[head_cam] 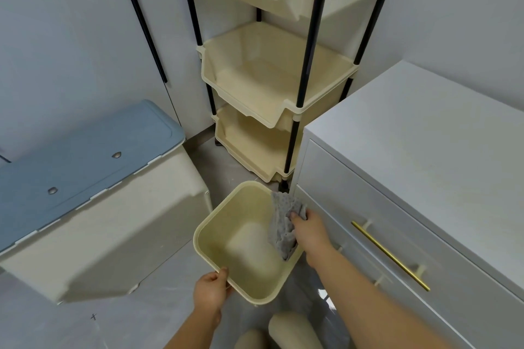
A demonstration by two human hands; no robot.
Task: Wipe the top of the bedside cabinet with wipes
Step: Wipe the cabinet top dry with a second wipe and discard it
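Observation:
A grey dotted wipe (282, 225) hangs over the right side of a cream plastic bin (224, 217), pinched by my right hand (310, 231) at its upper edge. My left hand (211, 290) grips the bin's near rim, thumb over the edge, and holds the bin tilted above the floor. The bin has nothing else inside. The white bedside cabinet (419, 133) stands to the right, with a bare top and drawers with a gold bar handle (391, 255).
A cream three-tier rack (272, 76) with black posts stands behind the bin, beside the cabinet. A large cream storage box with a blue lid (85, 156) sits at the left. The grey floor lies below, and my feet show at the bottom edge.

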